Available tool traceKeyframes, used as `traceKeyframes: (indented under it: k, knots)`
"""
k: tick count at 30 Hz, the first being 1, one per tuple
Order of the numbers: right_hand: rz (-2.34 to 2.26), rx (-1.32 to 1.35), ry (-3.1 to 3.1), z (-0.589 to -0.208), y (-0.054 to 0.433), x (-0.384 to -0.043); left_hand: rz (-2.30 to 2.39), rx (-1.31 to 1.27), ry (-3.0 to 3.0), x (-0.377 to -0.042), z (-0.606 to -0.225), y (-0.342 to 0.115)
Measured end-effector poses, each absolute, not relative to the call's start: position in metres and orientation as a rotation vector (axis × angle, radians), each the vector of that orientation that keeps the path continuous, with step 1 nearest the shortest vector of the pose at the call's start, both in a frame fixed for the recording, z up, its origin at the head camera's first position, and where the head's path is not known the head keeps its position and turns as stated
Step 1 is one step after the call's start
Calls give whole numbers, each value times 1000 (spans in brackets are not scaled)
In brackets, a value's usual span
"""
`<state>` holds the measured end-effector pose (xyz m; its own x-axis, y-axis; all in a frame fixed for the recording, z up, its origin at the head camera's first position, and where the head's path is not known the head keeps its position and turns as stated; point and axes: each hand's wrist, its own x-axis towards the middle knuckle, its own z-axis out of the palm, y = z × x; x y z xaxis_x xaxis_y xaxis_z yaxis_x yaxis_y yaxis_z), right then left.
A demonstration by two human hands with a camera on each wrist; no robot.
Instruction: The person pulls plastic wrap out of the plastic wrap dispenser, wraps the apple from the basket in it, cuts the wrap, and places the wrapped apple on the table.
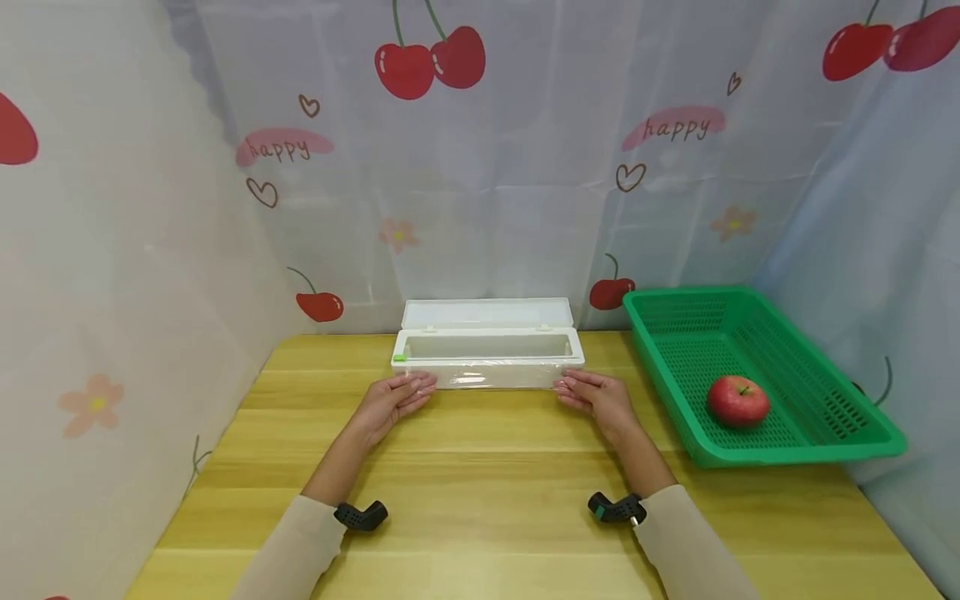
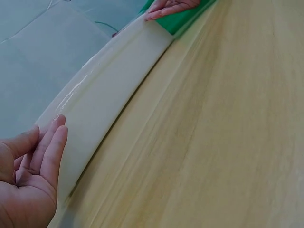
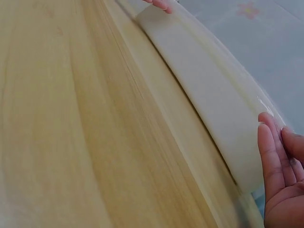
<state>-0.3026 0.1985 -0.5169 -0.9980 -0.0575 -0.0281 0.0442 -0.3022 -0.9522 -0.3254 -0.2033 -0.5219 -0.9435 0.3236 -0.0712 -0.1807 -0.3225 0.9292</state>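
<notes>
A white cling film dispenser box [image 1: 487, 332] stands at the back of the table, its lid [image 1: 487, 313] raised. A small green slide cutter [image 1: 401, 357] sits at the left end of its front edge. Clear cling film [image 1: 480, 377] stretches across the box's front, shiny and slightly wrinkled. At its left end, my left hand [image 1: 390, 404] pinches the film between thumb and fingers. My right hand [image 1: 600, 400] pinches the other end the same way. Both wrist views show the film's glossy edge at the fingertips. The film roll inside the box cannot be made out.
To the right, a green plastic basket [image 1: 675, 400] holds one red apple [image 1: 738, 402]. Behind the wooden table [image 1: 480, 500] hangs a pale curtain [image 1: 510, 225] printed with cherries, close behind the dispenser's lid. Another curtain borders the left side.
</notes>
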Motion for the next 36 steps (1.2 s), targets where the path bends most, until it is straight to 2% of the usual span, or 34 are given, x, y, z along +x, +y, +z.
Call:
traceKeyframes:
  k: [11,36]
  knots:
    - [-2541,-21,1604,-509,201,-299,2363,170,1517,-323,-515,-205]
    - [-2501,-72,1670,-470,201,-284,2299,202,1581,-305,-482,-208]
